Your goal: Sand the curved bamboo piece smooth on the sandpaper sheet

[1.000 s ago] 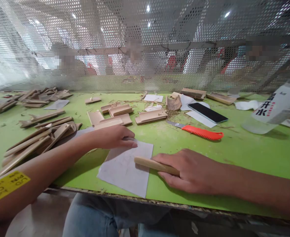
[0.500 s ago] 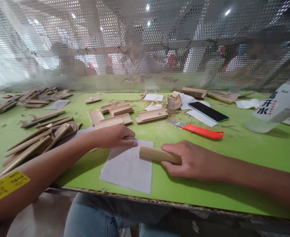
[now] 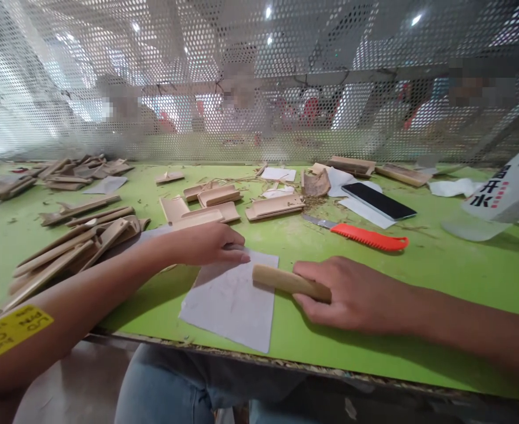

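In the head view my right hand [image 3: 343, 294] is closed around a pale wooden piece [image 3: 275, 278], whose free end points left over a white sheet [image 3: 237, 300]. My left hand [image 3: 213, 242] rests at the sheet's upper left edge, its fingers closed; a small greyish thing shows between thumb and forefinger, too hidden to name. Beyond the hands lies a knife with an orange handle [image 3: 369, 237], its blade pointing left. Curved wooden pieces [image 3: 275, 207] lie past my left hand.
A stack of wooden strips [image 3: 72, 250] lies by my left forearm. At the right are a black phone [image 3: 378, 200] and a clear bottle [image 3: 493, 197]. A perforated screen [image 3: 259, 141] stands behind the green table [image 3: 374, 359], with people beyond it.
The view has shifted slightly, so most things on the table sit a little further right. Both hands keep almost the same pose and the wooden piece stays in my right hand.
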The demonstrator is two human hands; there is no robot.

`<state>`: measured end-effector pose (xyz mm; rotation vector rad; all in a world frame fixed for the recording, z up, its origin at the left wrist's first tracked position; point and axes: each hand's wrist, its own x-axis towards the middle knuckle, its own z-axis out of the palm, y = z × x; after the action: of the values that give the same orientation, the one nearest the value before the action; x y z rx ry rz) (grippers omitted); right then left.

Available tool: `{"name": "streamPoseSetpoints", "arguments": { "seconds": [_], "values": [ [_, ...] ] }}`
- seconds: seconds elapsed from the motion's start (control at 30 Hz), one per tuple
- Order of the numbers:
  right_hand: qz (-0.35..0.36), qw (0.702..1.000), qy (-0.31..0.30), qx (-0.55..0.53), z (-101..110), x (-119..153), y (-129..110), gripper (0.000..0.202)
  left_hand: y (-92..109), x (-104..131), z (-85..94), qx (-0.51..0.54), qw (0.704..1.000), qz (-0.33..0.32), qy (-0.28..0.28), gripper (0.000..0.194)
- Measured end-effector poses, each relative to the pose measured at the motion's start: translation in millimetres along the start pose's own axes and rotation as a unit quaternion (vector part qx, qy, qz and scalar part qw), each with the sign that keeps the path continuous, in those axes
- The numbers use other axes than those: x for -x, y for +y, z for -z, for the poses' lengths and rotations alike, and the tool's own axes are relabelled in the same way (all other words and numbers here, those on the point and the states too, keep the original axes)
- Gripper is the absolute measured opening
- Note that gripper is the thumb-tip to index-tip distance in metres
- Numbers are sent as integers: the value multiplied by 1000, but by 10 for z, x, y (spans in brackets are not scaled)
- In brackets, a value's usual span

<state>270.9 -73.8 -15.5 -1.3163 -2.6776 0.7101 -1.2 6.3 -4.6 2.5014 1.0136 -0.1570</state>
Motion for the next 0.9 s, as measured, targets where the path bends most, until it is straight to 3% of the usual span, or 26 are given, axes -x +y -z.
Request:
{"name": "streamPoseSetpoints", "arguments": {
  "seconds": [0.1,0.9],
  "values": [
    [18,999,-27,-38,-2,16,0,22,8,-9,-1,-5,1000,0,0,42],
    [0,999,-24,-32,21,14,30,23,18,-46,-13,-17,1000,8,1,43]
  ]
}}
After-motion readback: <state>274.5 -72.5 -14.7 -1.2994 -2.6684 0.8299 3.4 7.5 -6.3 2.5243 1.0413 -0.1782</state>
